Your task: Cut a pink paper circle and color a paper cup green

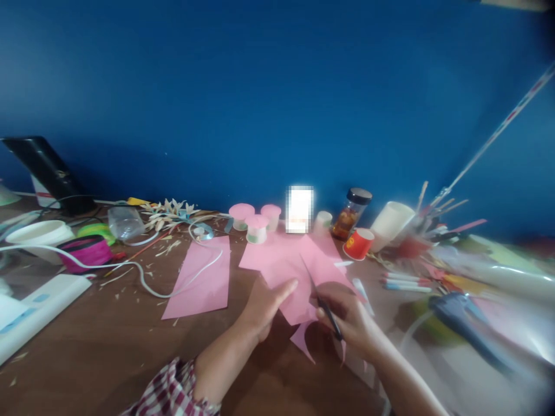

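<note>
My left hand (pixel 271 309) grips the near left edge of a pink paper sheet (pixel 288 266), its thumb lying on top and its fingers hidden beneath. In my right hand (pixel 349 320) is a pair of scissors (pixel 330 319) with black handles, the dark blades pointing away from me across the sheet. A curved pink offcut (pixel 301 338) hangs or lies just below the sheet, between my hands. Left of them a second pink sheet (pixel 206 277) lies flat, with a white cable crossing it. Several small cups topped with pink discs (pixel 256 226) stand behind the paper.
Along the blue wall stand a lit, blurred-out screen (pixel 299 209), a dark-lidded jar (pixel 353 211), a red paper cup (pixel 359 244) and a white cup (pixel 392 222). Markers (pixel 407 282) and a blue-grey glue gun (pixel 468 326) lie right. A power strip (pixel 47 306) sits left.
</note>
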A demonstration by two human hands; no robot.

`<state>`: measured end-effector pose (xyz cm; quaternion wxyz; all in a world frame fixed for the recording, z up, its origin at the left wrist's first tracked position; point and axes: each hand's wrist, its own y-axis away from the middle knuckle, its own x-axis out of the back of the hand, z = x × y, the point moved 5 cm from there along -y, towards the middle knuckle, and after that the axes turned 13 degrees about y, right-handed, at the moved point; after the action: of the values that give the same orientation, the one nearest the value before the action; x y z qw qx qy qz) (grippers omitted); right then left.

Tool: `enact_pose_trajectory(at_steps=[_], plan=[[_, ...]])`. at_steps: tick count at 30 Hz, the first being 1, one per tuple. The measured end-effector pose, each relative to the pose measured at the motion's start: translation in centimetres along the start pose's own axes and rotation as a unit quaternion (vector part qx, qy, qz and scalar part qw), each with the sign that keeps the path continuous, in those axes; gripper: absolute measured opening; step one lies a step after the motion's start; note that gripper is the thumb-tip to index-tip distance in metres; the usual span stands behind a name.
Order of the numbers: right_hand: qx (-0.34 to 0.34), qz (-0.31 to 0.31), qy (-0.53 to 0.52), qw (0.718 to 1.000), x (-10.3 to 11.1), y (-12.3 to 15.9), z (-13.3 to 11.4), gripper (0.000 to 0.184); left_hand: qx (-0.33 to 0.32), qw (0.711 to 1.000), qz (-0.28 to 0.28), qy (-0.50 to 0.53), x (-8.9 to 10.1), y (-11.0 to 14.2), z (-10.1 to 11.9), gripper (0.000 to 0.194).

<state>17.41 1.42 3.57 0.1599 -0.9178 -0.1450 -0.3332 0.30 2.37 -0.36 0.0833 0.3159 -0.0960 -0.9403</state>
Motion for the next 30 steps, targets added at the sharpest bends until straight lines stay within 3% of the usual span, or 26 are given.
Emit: enact_pose_trajectory(at_steps=[12, 18, 30], plan=[[-0.017, -0.033, -0.025, 0.999, -0.57, 0.12, 0.19, 0.025, -0.012, 0.999, 0.039, 0.032, 0.34, -0.24, -0.38, 0.049], [-0.024, -0.052, -0.031, 0.998, -0.67, 0.1, 0.05, 0.028, -0.008, 0.999, 0.029, 0.02, -0.02, 0.02, -0.32, 0.049], [0.022, -0.018, 0.034, 0.999, -0.03, -0.11, -0.49, 0.032, -0.014, 0.999, 0.032, -0.001, -0.03, 0.01, -0.25, 0.05]])
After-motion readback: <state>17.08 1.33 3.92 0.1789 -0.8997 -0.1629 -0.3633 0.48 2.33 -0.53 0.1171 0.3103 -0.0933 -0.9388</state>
